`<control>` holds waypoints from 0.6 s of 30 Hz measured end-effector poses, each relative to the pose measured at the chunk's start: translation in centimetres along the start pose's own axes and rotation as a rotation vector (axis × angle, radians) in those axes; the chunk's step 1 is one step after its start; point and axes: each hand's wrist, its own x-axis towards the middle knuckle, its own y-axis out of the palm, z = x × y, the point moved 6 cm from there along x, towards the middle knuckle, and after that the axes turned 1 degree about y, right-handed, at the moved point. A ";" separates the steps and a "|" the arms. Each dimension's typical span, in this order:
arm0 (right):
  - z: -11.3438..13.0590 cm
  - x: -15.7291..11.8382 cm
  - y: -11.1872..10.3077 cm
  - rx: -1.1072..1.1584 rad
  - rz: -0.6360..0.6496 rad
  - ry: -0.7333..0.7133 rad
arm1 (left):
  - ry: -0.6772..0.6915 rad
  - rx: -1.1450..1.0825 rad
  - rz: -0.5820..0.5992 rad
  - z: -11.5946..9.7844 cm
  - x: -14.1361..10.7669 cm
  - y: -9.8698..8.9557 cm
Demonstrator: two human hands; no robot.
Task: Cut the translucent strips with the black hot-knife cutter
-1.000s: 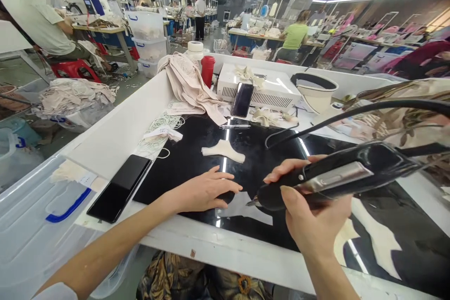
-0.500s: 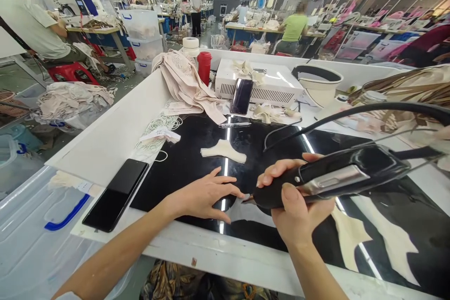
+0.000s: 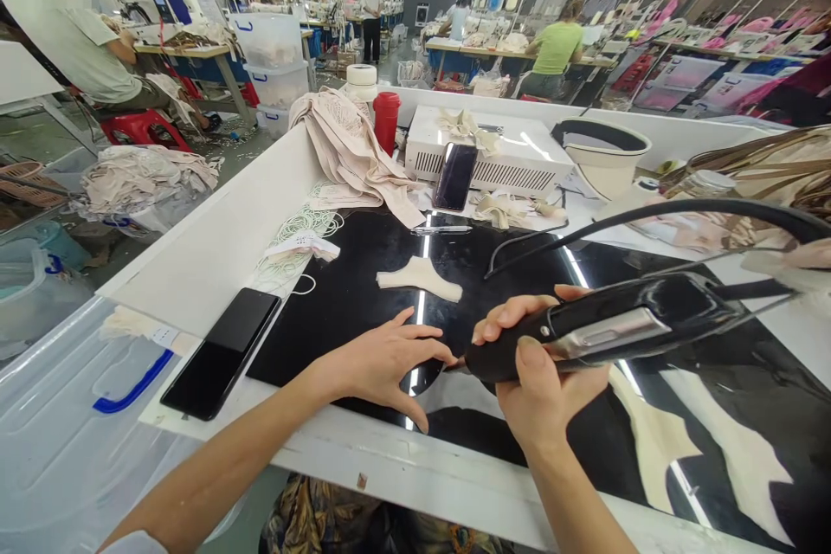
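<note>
Black handheld tool, with a metal lever along its side, is held above the right half of a glossy black board, its tip pointing down and left toward the board's near middle. The right hand grasps the tool's front part, thumb on the near side and fingers around the far side. The left hand is spread over the board's near middle with nothing visible in its grasp, index fingertip just beside the tool's tip; whether the two touch, I cannot tell. A sheer fabric piece lies at the board's near middle, partly hidden by the right hand. One cream piece lies at the board's centre; a larger cream piece and a white piece lie side by side on its near right part. A silver pen lies along the board's far edge, and a black phone is just left of the board.
</note>
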 end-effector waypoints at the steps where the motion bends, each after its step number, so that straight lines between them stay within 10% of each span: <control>1: 0.0 0.0 0.0 -0.005 -0.003 0.002 | 0.000 0.002 0.000 0.0 0.0 0.0; 18: 0.5 -1.4 0.7 0.035 0.022 0.004 | -0.016 0.048 0.027 0.3 0.0 0.5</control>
